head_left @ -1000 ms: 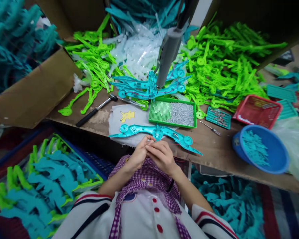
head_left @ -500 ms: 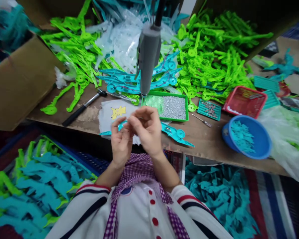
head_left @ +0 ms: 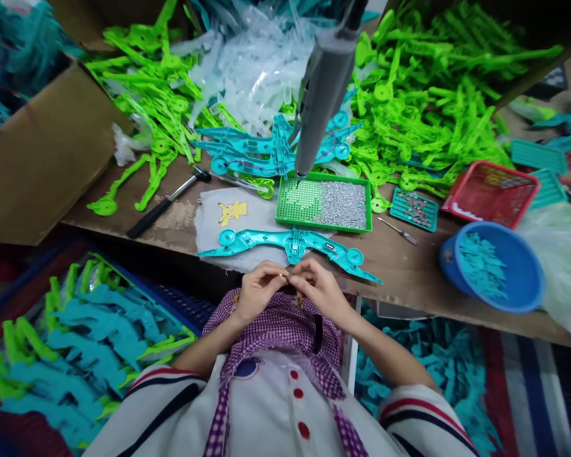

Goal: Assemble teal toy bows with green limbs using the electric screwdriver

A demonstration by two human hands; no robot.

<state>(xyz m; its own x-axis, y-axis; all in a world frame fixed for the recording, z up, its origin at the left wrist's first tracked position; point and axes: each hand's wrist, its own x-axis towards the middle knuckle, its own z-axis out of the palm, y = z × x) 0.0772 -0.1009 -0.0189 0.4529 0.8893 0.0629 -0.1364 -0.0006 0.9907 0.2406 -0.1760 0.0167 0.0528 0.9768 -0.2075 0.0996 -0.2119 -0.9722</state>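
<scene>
My left hand and my right hand meet in front of the table edge, above the checked apron. Both have fingers pinched together at the tips around something too small to make out. Just beyond them a turquoise plastic bow-shaped shell lies across the cloth with a yellow cartoon figure, its inner side facing up. A grey electric screwdriver hangs tip down over the green tray, which holds many small silvery screws.
A hammer lies left of the cloth. To the right are a small screwdriver, a teal tray of metal parts, a red basket and a blue bucket of turquoise pieces. Green parts pile up behind.
Both hands have come down and towards my body, off the bow-shaped shell, which now shows whole. Their fingertips still meet. The view has shifted slightly.
</scene>
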